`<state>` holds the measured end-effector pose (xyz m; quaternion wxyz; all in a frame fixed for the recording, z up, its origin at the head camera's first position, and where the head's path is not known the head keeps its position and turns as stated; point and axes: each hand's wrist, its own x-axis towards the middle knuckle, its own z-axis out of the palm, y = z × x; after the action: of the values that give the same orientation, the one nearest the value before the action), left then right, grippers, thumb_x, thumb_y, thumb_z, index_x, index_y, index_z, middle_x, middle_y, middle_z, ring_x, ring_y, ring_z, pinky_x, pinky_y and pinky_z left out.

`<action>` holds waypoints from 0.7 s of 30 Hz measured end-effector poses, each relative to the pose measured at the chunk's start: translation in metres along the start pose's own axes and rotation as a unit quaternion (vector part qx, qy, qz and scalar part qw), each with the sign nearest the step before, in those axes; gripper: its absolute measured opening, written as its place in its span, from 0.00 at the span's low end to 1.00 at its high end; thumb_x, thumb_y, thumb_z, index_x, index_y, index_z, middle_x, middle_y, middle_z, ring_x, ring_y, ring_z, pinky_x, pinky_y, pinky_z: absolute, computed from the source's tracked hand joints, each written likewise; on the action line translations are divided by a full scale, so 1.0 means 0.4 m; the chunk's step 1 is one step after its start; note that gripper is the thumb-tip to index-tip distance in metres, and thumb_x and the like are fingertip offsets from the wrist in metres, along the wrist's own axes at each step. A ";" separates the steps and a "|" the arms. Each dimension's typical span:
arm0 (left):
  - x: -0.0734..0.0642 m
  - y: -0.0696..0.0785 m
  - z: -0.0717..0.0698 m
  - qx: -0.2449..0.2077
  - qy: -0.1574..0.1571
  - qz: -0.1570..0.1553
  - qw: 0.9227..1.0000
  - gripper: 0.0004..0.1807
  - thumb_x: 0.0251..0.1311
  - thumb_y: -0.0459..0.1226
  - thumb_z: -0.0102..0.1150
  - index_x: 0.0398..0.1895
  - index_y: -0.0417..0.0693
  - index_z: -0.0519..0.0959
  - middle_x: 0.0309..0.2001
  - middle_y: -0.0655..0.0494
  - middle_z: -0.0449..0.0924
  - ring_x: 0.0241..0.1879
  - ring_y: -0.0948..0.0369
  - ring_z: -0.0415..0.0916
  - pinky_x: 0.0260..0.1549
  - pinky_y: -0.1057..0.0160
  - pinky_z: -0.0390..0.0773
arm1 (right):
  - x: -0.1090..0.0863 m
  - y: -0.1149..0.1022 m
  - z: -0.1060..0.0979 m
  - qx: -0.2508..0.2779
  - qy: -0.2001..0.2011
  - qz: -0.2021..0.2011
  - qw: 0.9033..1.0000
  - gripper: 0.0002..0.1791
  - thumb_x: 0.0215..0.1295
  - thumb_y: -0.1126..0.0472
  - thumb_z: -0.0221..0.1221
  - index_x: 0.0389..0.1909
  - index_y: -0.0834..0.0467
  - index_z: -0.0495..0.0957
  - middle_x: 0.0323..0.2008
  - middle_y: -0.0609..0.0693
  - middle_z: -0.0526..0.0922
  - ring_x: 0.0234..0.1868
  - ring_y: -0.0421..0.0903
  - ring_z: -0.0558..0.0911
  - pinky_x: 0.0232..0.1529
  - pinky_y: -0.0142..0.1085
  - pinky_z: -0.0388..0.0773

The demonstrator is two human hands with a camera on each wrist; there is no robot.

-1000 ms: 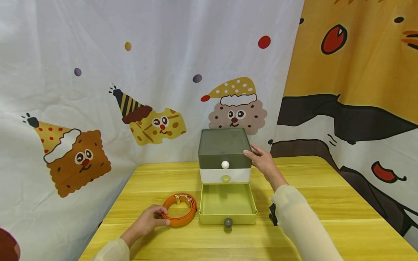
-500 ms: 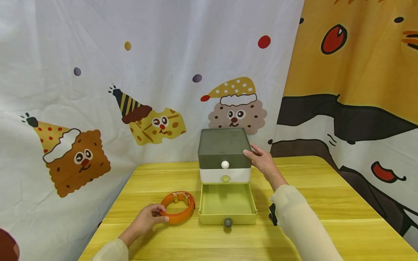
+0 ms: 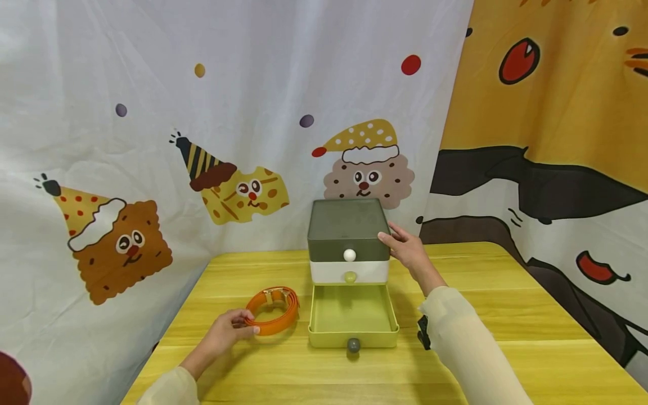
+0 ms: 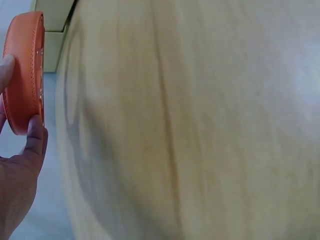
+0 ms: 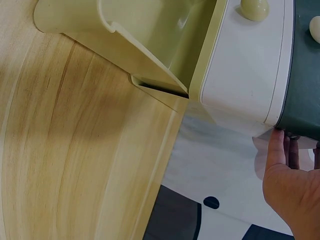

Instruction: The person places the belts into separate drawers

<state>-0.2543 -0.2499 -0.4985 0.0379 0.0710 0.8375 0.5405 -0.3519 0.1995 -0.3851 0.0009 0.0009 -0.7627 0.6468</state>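
Observation:
A coiled orange belt (image 3: pixel 275 324) with a gold-coloured buckle is pinched at its left side by my left hand (image 3: pixel 223 333), thumb outside the coil. In the left wrist view the belt (image 4: pixel 22 75) is held above the table, its shadow falling on the wood. My right hand (image 3: pixel 409 253) rests against the right side of a small three-tier drawer box (image 3: pixel 349 219), its thumb at the top front corner. The bottom drawer (image 3: pixel 352 339), yellow-green with a dark grey knob, is pulled out and has nothing in it. The dark green and white drawers above it are closed.
The box stands on a wood-grain table (image 3: pixel 243 371), near its back edge. Behind the table hangs a white curtain (image 3: pixel 243 67) with cartoon prints, and a mostly orange-and-white printed one (image 3: pixel 557 112) is at the right.
My left hand has lifted the belt and carried it slightly back and to the left. My right hand stays at the box, and the drawers have not moved.

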 end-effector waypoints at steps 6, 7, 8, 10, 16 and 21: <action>0.001 0.022 -0.002 -0.007 0.010 -0.012 1.000 0.17 0.56 0.37 0.73 0.42 0.39 0.77 0.39 0.50 0.79 0.39 0.56 0.77 0.38 0.55 0.81 | 0.002 0.000 -0.001 0.004 0.002 0.002 1.000 0.44 0.66 0.43 0.63 0.78 0.46 0.53 0.76 0.63 0.50 0.73 0.57 0.61 0.67 0.48 0.65; 0.001 0.025 -0.002 -0.008 0.010 -0.011 1.000 0.17 0.56 0.37 0.73 0.42 0.39 0.77 0.39 0.49 0.79 0.39 0.55 0.77 0.38 0.55 0.81 | 0.002 0.000 -0.001 0.004 0.002 0.003 1.000 0.44 0.66 0.44 0.63 0.78 0.46 0.53 0.76 0.63 0.50 0.73 0.57 0.61 0.67 0.48 0.65; 0.001 0.028 -0.002 -0.009 0.012 -0.012 1.000 0.17 0.55 0.37 0.73 0.42 0.39 0.77 0.39 0.50 0.79 0.39 0.55 0.77 0.38 0.54 0.81 | 0.002 0.000 -0.001 0.005 0.002 0.004 1.000 0.44 0.66 0.44 0.63 0.78 0.46 0.54 0.76 0.63 0.50 0.73 0.57 0.61 0.67 0.48 0.65; 0.003 0.031 -0.001 -0.009 0.011 -0.010 1.000 0.17 0.55 0.37 0.73 0.42 0.39 0.77 0.39 0.50 0.79 0.40 0.55 0.77 0.39 0.53 0.81 | 0.002 -0.001 -0.001 0.007 0.002 0.005 1.000 0.44 0.66 0.44 0.63 0.78 0.46 0.53 0.76 0.63 0.50 0.73 0.57 0.60 0.67 0.48 0.65; 0.003 0.051 0.002 -0.014 0.008 -0.011 1.000 0.17 0.55 0.38 0.73 0.42 0.41 0.77 0.40 0.50 0.79 0.41 0.55 0.77 0.41 0.52 0.80 | 0.001 -0.002 -0.001 0.009 0.000 0.004 1.000 0.44 0.66 0.44 0.63 0.78 0.47 0.53 0.76 0.63 0.50 0.73 0.58 0.61 0.67 0.49 0.65; -0.001 0.068 0.011 -0.026 -0.001 0.004 1.000 0.17 0.56 0.36 0.72 0.43 0.38 0.77 0.41 0.49 0.79 0.42 0.55 0.78 0.41 0.52 0.81 | 0.003 -0.002 0.000 0.008 -0.001 0.004 1.000 0.45 0.66 0.43 0.63 0.78 0.46 0.53 0.76 0.63 0.50 0.73 0.57 0.60 0.67 0.49 0.65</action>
<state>-0.2511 -0.2350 -0.4757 0.0388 0.0737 0.8231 0.5618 -0.3529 0.1994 -0.3843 -0.0027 -0.0010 -0.7577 0.6526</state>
